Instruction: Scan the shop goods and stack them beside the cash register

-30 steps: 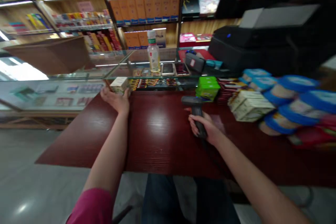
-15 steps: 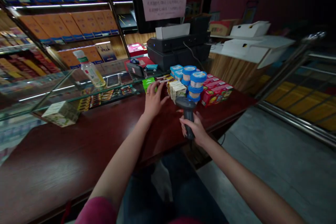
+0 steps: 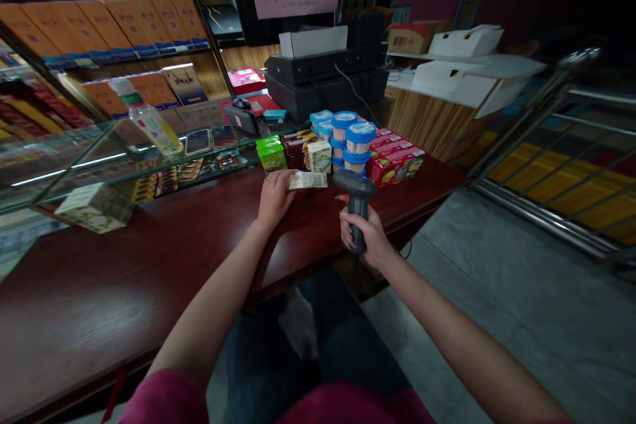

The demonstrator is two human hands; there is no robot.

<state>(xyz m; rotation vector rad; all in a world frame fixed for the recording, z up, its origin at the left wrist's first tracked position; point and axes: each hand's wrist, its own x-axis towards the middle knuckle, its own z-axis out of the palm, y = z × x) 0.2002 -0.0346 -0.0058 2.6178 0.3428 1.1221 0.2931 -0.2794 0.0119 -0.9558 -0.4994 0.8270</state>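
My left hand (image 3: 276, 197) grips one end of a small pale box (image 3: 309, 180), held flat just above or on the dark red counter (image 3: 213, 225). In my right hand (image 3: 365, 233) is a dark grey barcode scanner (image 3: 356, 202), its head turned toward the pale box. Behind the box stand green packs (image 3: 271, 154), dark red slim packs (image 3: 297, 149) and another pale box (image 3: 319, 156). Stacked tubs with blue lids (image 3: 358, 139) rise to the right of these, with red boxes (image 3: 395, 159) beside them.
A glass display case (image 3: 104, 152) with a bottle (image 3: 146, 119) and a phone (image 3: 197, 142) on top borders the counter's far left. A larger pale carton (image 3: 95, 207) sits near it. Behind the goods is a black cash register (image 3: 322, 93); a metal railing (image 3: 527, 165) stands right.
My left hand has taken a pale box from the row and drawn it nearer, laid over sideways. The scanner stays in my right hand. The view has shifted slightly.
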